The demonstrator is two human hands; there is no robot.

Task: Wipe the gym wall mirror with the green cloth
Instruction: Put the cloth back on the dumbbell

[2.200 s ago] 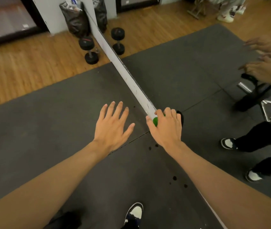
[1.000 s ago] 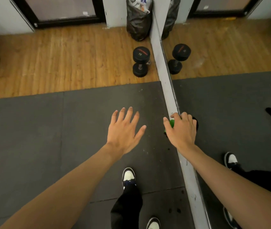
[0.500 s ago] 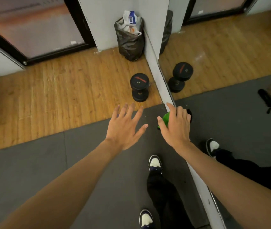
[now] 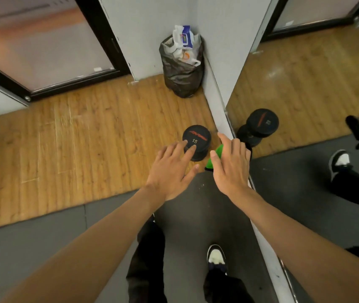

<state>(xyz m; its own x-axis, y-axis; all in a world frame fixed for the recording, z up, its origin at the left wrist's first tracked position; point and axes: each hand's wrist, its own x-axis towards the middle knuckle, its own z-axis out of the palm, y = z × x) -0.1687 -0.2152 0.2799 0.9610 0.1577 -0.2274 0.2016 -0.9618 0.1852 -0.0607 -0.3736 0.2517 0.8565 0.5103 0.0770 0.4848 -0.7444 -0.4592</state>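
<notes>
The small bright green cloth is being pressed under the right hand, low on the large gym wall mirror. It is lying just at the left edge, where the glass is meeting the white wall strip. Only a little of the cloth is being shown, between the thumb and the first finger; the rest is being covered by the palm. The fingers of this hand are being held nearly straight and close together, flat upon the cloth and not curled round it. This is judged to be for spreading the pressure, so that the cloth is being pushed evenly against the glass.

The left hand is being held in the air just beside the right one, with its fingers spread wide and holding nothing. Probably it is being used only for balance.

Beyond the hands, a black round dumbbell marked 15 is being left upright on the wooden plank floor, near the strip, and it is being reflected in the glass. A full black plastic rubbish bag is being kept in the corner further on. A grey rubber floor mat is being stood on by the person's black and white shoe.

The wiping is judged to be under way. How much of the glass is already done cannot be told.
</notes>
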